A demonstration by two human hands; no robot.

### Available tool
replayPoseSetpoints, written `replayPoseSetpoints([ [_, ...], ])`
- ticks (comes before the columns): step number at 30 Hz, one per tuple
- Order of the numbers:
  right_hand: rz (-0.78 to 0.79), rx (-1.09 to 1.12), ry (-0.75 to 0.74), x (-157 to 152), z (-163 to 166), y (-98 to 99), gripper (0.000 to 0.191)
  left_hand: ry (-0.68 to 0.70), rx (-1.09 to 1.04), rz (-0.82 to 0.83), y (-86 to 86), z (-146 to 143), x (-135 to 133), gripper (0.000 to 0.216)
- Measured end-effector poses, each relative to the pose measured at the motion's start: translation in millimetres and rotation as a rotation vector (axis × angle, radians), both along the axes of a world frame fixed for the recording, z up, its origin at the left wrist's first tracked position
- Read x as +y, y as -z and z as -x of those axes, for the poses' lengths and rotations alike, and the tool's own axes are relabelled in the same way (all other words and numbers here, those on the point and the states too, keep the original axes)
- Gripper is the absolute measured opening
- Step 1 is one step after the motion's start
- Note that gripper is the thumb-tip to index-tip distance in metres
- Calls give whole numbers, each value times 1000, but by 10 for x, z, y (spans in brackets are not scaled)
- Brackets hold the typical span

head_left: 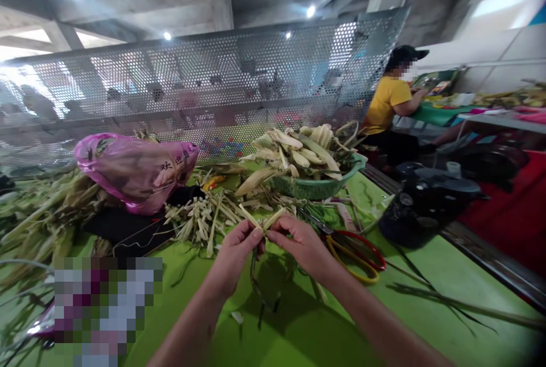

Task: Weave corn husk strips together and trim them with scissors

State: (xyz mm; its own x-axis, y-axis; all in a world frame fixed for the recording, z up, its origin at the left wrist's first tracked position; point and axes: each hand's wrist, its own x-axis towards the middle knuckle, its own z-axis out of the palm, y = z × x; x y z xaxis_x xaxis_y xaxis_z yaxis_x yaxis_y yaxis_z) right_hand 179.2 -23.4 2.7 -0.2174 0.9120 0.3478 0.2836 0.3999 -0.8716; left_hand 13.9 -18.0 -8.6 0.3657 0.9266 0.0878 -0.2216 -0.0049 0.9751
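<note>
Both my hands meet above the green table [298, 327], pinching a pale folded leaf strip [261, 223]. My left hand [236, 253] grips its left part with thumb and fingers closed; dark green strands [256, 281] hang down below it. My right hand [298, 242] pinches the right part of the same strip. Just beyond lies a pile of cut pale strips [205, 219].
A green basket [319, 185] heaped with pale leaves stands behind the hands. Scissors with red and yellow handles [354, 250] lie right of my right hand. A pink plastic bag [136, 170] sits left, a black appliance [422, 202] right. A person in a yellow shirt [388, 102] sits beyond the perforated metal screen.
</note>
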Motion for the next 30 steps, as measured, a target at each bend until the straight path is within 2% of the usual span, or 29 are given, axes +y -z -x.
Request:
replayPoseSetpoints([
  [3, 133, 208, -63, 9, 31, 48, 15, 6, 38, -22, 9, 7, 6, 23],
  [6, 170, 311, -11, 15, 49, 64, 16, 10, 87, -48, 39, -5, 7, 21],
  [12, 45, 187, 157, 18, 32, 51, 12, 62, 150, -61, 23, -72, 13, 20],
  [18, 84, 96, 118, 35, 21, 30, 14, 13, 168, -145, 23, -113, -9, 13],
  [21, 14, -3, 144, 32, 22, 24, 13, 34, 138, -160, 72, -123, -14, 12],
  [24, -126, -59, 175, 13, 36, 28, 7, 28, 156, -151, 95, -135, -5, 10],
  [27, -240, -94, 163, -4, 76, 33, 6, 49, 111, -84, 101, -155, 9, 10],
  [30, -268, -142, 127, 20, 123, 28, 7, 22, 71, 18, 131, -171, 28, 14],
])
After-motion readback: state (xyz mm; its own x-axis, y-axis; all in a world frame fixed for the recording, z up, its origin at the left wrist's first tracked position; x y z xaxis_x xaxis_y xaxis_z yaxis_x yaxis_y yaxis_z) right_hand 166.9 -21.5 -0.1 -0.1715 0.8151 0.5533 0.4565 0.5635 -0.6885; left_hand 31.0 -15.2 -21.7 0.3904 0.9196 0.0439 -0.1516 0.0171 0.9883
